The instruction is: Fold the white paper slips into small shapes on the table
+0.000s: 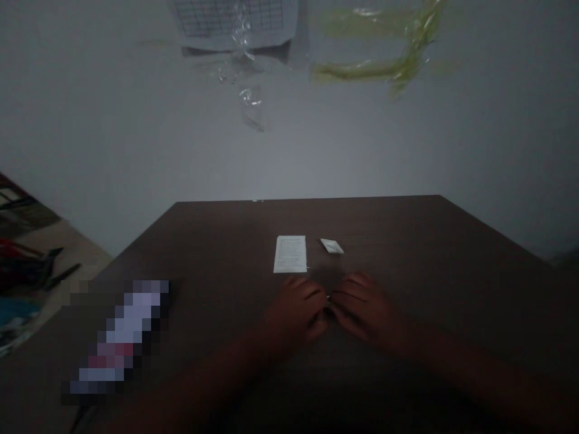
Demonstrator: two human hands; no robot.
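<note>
My left hand (298, 304) and my right hand (364, 304) meet over the table, fingers curled and tips nearly touching. Between the fingertips shows a tiny white bit (328, 298), too small and dark to name. Both hands look closed on it, though the fingers partly hide what is there. Just beyond my left hand lies a printed white paper sheet (290, 254), flat on the table. Past my right hand rests a small whitish folded piece (332, 246), like paper or a packet.
The dark brown table (217, 235) stands against a pale wall (289, 163). A pixelated, bright-screened phone-like device (126, 328) lies at the left with a cable at its near end. Taped papers (235, 24) hang on the wall. Assorted items (22, 265) sit on the floor at left.
</note>
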